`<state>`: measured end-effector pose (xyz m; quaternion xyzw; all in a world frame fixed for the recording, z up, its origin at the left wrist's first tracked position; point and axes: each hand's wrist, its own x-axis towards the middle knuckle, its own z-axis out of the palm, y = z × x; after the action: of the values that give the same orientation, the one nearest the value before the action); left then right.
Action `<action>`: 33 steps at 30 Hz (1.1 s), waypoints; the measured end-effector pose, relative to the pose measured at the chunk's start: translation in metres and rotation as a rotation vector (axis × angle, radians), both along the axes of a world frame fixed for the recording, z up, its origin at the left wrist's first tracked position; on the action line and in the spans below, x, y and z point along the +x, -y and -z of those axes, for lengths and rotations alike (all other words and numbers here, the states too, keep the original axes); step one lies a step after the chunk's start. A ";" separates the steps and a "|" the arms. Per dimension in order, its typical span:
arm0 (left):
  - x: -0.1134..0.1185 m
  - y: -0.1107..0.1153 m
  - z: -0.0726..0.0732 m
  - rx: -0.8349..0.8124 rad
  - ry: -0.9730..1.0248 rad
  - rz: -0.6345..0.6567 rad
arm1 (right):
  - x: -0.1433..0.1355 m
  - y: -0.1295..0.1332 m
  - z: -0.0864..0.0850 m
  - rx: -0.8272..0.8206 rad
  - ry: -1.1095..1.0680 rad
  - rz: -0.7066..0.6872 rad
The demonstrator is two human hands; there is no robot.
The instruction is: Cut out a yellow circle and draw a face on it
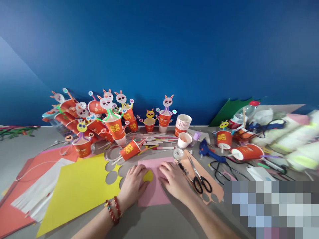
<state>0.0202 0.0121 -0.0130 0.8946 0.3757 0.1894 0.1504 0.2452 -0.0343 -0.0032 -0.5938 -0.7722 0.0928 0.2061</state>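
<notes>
A sheet of pink paper [156,196] lies flat on the grey table between my hands. On its left side rests a yellow paper circle [149,176], partly covered by my left hand [133,184]. The thumb and forefinger of that hand hold the circle down at its left edge. My right hand [174,181] lies on the pink paper's right side, palm down with fingers apart, holding nothing. Under my left hand is the corner of a yellow sheet [84,186] with several round holes cut out. Scissors [199,176] with black handles lie right of my right hand.
Red paper cups with rabbit-face figures [113,124] crowd the back left. A cup stack [183,124], tape roll [178,153] and blue glue gun [211,152] with a looping cord stand behind and right. Orange cut-out paper [211,186] lies under the scissors.
</notes>
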 end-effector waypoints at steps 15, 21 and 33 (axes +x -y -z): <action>-0.001 -0.015 -0.022 0.020 -0.051 0.160 | 0.000 0.000 -0.004 -0.012 0.043 0.007; -0.005 -0.016 -0.012 0.015 -0.062 0.121 | 0.000 -0.001 -0.005 -0.025 0.042 0.033; -0.011 -0.017 -0.004 -0.009 0.036 0.131 | -0.002 -0.002 -0.003 -0.022 0.002 0.051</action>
<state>0.0092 0.0288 -0.0091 0.9130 0.3147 0.1934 0.1733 0.2436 -0.0325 0.0002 -0.6157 -0.7560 0.0954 0.2009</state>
